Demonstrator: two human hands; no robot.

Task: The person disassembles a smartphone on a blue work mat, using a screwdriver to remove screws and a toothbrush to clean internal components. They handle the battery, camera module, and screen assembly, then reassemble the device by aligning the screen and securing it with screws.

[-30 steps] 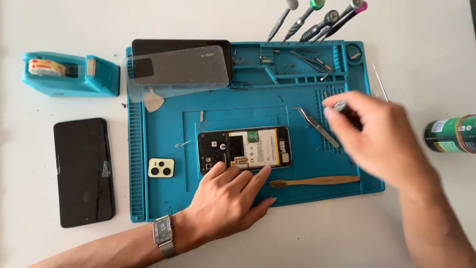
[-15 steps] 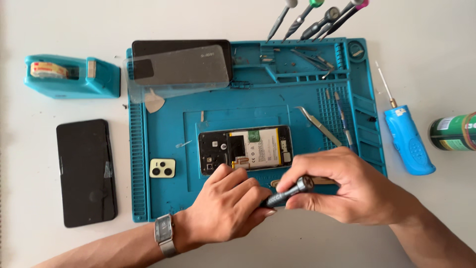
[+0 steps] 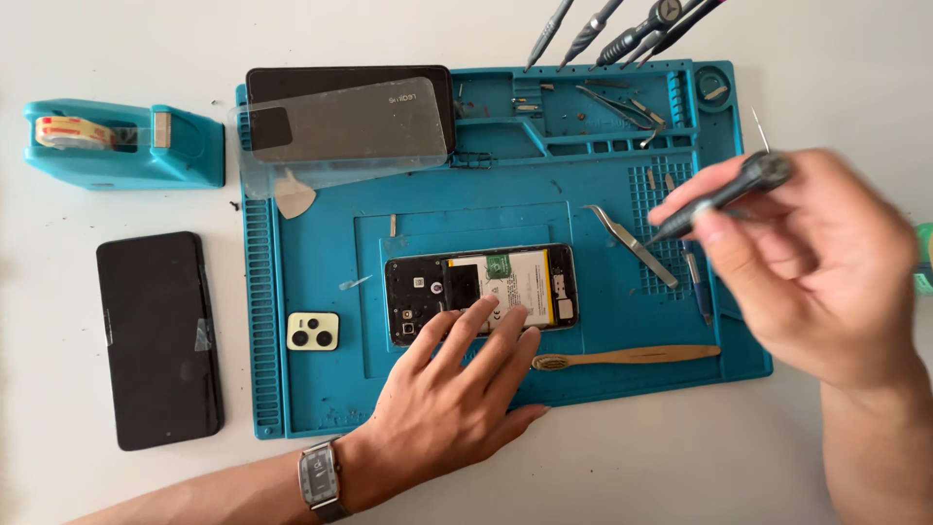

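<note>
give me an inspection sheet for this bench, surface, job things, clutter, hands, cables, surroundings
surface: blue repair mat on a white table.
job's things: opened phone, back off, lies flat in the mat's middle; dark screwdriver.
clutter: bent tweezers, wooden toothbrush, camera cover, clear case over a dark panel, black screen, tape dispenser, drivers at the top edge.
grippers: left hand rests fingers on the phone; right hand holds the screwdriver above the mat's right side, blurred.
cables: nothing seen.
surroundings: nothing seen beyond the table.
</note>
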